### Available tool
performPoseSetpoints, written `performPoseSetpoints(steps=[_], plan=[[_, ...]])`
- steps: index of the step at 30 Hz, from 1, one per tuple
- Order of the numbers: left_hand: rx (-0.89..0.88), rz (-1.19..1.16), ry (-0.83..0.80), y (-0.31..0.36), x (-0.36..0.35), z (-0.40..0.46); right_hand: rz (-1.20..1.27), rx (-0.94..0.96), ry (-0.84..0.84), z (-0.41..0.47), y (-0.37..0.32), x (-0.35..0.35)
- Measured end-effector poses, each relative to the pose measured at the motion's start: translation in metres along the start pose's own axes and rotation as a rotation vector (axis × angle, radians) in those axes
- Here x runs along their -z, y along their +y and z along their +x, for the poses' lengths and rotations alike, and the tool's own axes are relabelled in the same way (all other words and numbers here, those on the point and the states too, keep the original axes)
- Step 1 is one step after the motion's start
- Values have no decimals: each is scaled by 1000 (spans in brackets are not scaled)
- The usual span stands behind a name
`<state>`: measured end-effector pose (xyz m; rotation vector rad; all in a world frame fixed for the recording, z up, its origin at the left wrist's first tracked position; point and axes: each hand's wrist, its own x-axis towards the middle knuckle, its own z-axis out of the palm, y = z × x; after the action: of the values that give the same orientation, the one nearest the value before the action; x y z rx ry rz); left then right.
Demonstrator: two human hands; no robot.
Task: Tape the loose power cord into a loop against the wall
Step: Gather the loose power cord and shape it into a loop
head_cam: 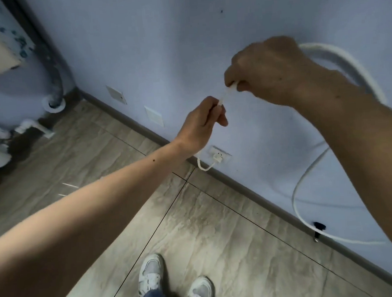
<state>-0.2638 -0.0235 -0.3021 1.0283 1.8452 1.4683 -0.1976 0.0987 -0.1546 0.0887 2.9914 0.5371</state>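
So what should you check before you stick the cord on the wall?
1. Tape strip stretched between both hands: ok, the left hand and right hand each pinch an end.
2. Power cord gathered in a loop: ok, it curves round beside the right arm.
3. Cord pressed flat on the wall: cannot tell.
4. Plug seated in the outlet: ok.
5. Tape long enough to cross the cord: cannot tell.
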Motion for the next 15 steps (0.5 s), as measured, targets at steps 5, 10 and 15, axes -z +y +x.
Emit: performPoseSetpoints(steps=[5, 10, 15], plan=[[82, 139, 23, 23, 5, -10, 266, -231, -14, -63, 60, 47], [-181, 153, -154, 105, -21, -7, 519, -300, 34, -101, 66, 63], [-160, -5, -50, 142, -35, -2, 537, -546, 151, -163, 91, 75]])
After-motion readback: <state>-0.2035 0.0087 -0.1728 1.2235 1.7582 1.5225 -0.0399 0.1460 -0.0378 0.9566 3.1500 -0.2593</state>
